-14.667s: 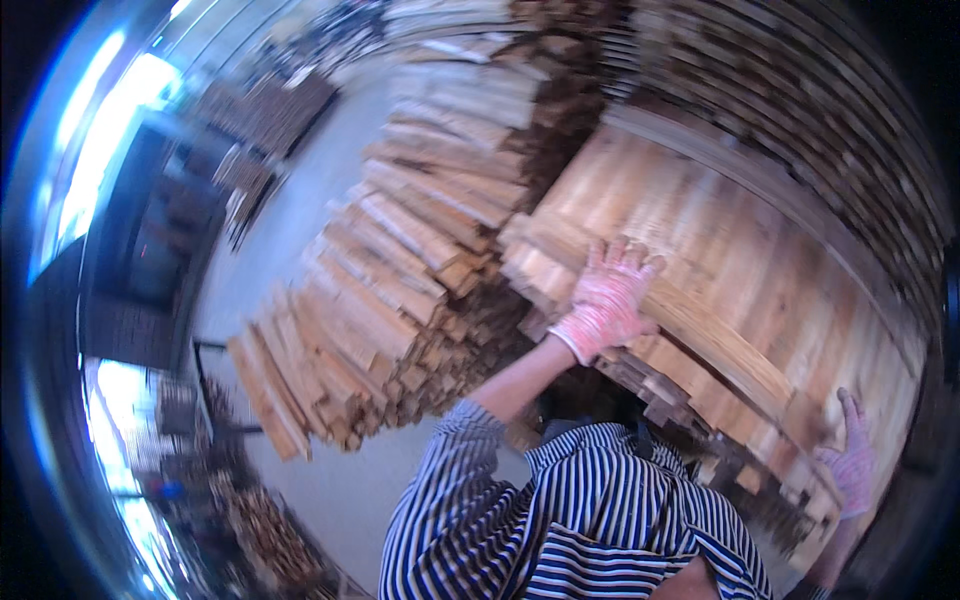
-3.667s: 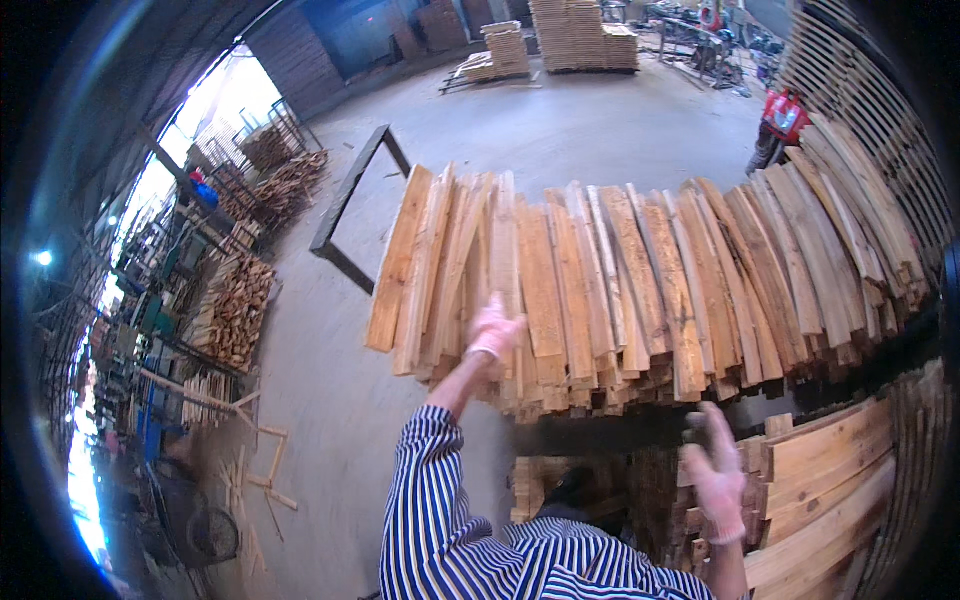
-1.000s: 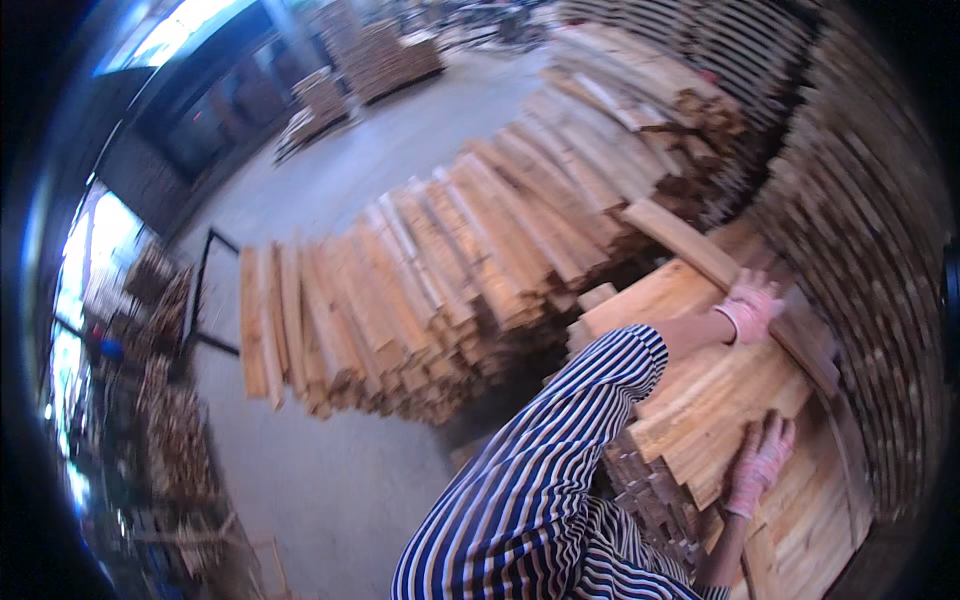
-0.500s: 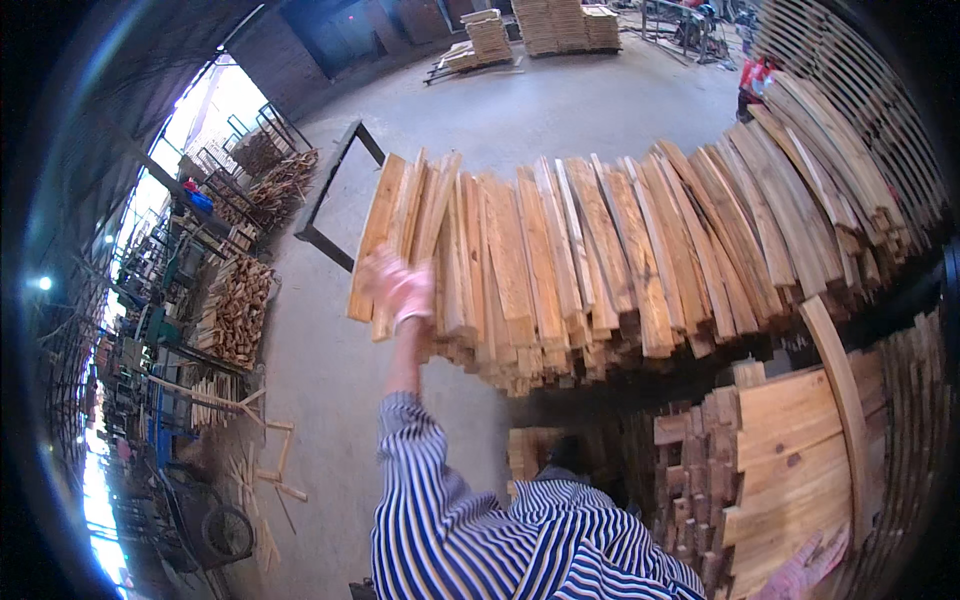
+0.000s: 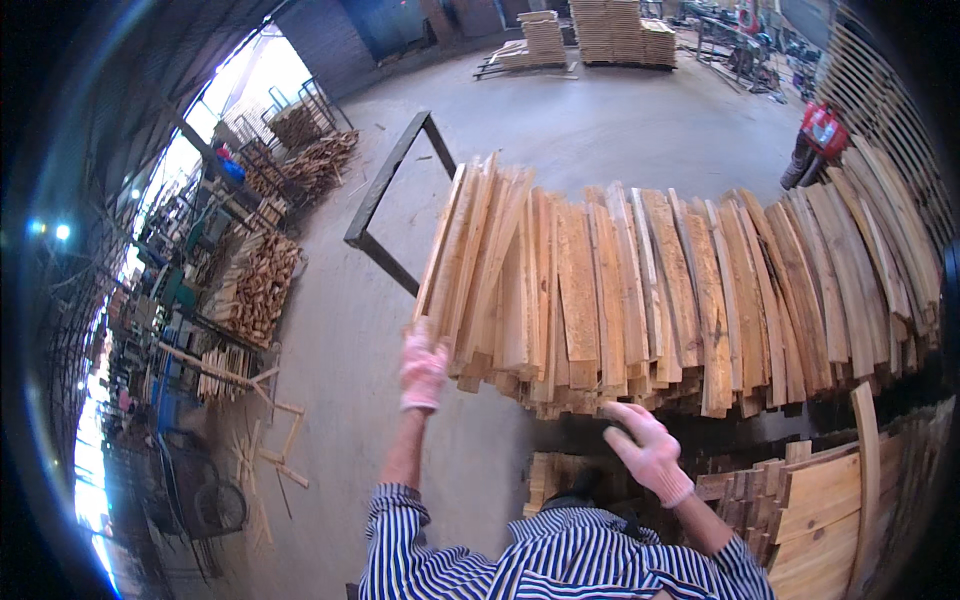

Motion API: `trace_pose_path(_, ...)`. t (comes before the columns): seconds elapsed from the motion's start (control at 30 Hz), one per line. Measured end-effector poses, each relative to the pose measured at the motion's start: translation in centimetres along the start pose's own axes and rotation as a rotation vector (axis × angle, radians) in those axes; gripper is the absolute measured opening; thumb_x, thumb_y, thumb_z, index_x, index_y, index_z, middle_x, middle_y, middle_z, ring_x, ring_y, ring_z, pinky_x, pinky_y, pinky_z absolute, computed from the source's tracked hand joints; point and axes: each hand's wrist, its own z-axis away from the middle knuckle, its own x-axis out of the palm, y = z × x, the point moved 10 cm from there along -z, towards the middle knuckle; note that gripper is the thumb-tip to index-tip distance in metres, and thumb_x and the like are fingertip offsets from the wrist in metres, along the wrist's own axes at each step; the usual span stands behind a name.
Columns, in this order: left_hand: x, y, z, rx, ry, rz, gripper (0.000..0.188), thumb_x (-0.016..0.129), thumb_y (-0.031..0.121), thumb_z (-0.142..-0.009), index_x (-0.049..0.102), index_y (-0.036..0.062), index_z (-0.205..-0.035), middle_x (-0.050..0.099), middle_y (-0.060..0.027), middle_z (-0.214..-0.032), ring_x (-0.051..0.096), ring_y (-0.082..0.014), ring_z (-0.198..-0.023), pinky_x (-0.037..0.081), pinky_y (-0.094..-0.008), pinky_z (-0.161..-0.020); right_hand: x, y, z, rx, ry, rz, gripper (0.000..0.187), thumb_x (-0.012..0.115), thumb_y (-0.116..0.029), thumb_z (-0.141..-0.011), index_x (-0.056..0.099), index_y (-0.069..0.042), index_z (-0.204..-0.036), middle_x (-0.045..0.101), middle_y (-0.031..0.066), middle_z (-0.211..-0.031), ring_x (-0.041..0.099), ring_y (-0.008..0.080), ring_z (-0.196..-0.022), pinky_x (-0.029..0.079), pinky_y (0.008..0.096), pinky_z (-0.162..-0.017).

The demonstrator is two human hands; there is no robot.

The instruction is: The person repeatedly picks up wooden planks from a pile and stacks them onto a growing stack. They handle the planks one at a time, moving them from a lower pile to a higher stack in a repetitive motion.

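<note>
The shirt [image 5: 590, 545] is striped navy and white, the gloves [image 5: 655, 458] pink, the boards [image 5: 579, 290] honey-brown.

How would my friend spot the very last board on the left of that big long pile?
Find the long row of wooden boards across the middle, then its left end, near the dark metal frame. The outermost board has the pink-gloved left hand at its near end. Unlike the rest, it has no board on its left.
</note>
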Motion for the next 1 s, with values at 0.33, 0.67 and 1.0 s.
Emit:
trace_pose_path(0.33, 4.0, -1.3, 2.2, -0.077, -0.024, 0.284, 0.070, 0.070, 0.046, -0.093, 0.051, 0.0011, -0.143, 0.057, -0.0258, -0.134, 0.058, -0.0410, -0.120, 0.046, -0.0461, -0.106, 15.6, 0.1, -19.4, 0.179, -0.365, -0.262, 0.097, 0.063, -0.062, -0.090, 0.028, -0.003, -0.158, 0.051, 0.0244, -0.149, 0.048, 0.0339, -0.139, 0.039, 0.0383, -0.113)
trace_pose_path(0.67, 10.7, 7.2, 6.0, -0.278, -0.605, 0.536, 0.056, 0.074, 0.032, -0.093, 0.059, 0.0009, -0.137, 0.063, -0.0178, -0.137, 0.066, -0.0255, -0.115, 0.051, -0.0377, -0.102, 14.5, 6.5, -21.2, 0.462, -0.346, -1.113, 0.051, 0.075, -0.048, -0.090, 0.061, -0.008, -0.119, 0.069, 0.0092, -0.103, 0.069, 0.0227, -0.086, 0.061, 0.0440, -0.071)
trace_pose_path(1.0, 2.5, -7.2, -9.7, -0.277, -0.359, -0.213, 0.076, 0.077, 0.053, -0.080, 0.064, -0.0090, -0.122, 0.072, -0.0248, -0.111, 0.069, -0.0425, -0.104, 0.053, -0.0454, -0.093, 12.5, 11.4, -11.9, 0.432, -0.401, -1.115, 0.064, 0.077, -0.046, -0.090, 0.055, -0.007, -0.135, 0.067, 0.0047, -0.114, 0.067, 0.0157, -0.097, 0.059, 0.0349, -0.082)
